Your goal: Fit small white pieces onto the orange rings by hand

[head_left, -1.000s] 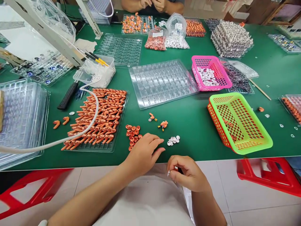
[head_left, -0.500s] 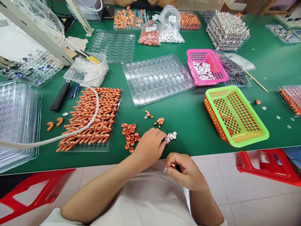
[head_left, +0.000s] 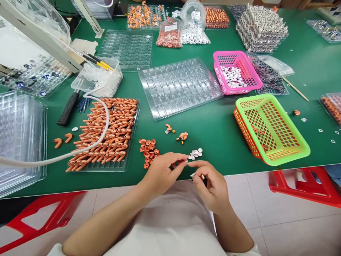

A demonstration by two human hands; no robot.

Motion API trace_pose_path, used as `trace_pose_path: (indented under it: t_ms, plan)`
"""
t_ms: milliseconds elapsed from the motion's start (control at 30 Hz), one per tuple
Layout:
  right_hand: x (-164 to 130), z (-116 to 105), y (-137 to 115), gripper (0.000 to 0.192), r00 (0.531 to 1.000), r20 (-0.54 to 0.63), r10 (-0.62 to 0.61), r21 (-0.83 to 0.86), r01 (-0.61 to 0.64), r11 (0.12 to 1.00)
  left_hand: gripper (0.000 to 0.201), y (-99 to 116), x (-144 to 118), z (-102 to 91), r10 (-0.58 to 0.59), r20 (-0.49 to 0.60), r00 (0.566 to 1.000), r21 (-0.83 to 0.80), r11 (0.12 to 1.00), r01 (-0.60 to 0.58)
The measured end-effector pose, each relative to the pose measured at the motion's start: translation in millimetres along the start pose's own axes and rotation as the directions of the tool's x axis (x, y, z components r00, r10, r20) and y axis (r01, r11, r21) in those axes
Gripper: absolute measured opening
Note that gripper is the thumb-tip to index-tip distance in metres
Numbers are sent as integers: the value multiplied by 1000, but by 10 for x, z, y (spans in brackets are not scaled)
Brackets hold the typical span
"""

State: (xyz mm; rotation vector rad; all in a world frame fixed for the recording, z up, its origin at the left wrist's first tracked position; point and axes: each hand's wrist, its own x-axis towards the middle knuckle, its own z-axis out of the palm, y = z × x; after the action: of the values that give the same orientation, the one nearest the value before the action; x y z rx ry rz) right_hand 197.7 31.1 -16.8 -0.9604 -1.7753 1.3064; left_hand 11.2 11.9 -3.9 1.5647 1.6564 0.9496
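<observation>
So both hands meet at the near edge of the green counter (head_left: 223,131). Left hand (head_left: 160,172) has its fingers pinched narrow on something tiny at the tips, looks like one of the small white discs, but it's too small to tell for sure. Right hand (head_left: 210,185) is curled shut around a small dark tool with a shiny metal tip poking out toward the left hand, fingertips of both almost touching.

Just beyond the fingertips sits a little pile of white discs (head_left: 195,153). Left of that, a cluster of orange rings (head_left: 148,151), and just past them two small orange assembled bits (head_left: 183,136). Further left there's a clear tray heaped with orange hook-shaped parts (head_left: 112,133) with a white hose (head_left: 80,153) draped across it. Off to the right is a green basket (head_left: 271,129), a pink basket (head_left: 236,73) with white pieces behind it, and an empty-celled clear blister tray (head_left: 179,87) in the middle.
</observation>
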Motion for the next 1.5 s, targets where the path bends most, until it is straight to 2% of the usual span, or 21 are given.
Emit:
trace_pose_path:
  t_ms: [167,267,367,467,533,633,833,1367,1500]
  plan:
    - [69,133,-80,16,991,5,-134,-78,134,988,22,33,-21,-67,-55,59,997,-98,993,60]
    - [99,159,-100,15,989,28,-145,-78,147,986,18,18,-29,-135,-71,86,994,-129,988,82]
    - [137,149,-112,14,994,37,-101,-42,102,994,14,-10,-47,-196,-83,80,993,-127,988,93]
    - [206,127,-133,13,1000,26,-13,-35,14,999,12,-36,-74,-226,-37,60,998,-119,992,44]
    - [261,121,-153,14,997,68,26,-48,-23,999,12,-49,-89,-230,8,51,999,-106,994,-2]
    - [332,127,-184,15,987,151,62,-84,-49,995,12,-63,-101,-228,81,33,996,-83,994,-78]
    - [376,145,-217,18,971,201,127,-130,-102,986,12,-97,-105,-244,185,10,983,-56,981,-184]
    - [373,163,-186,16,953,221,207,-104,-188,977,13,-119,-133,-235,293,35,955,5,956,-293]
    - [376,156,-199,18,950,228,214,-130,-188,973,13,-118,-179,-239,341,-19,940,18,940,-341]
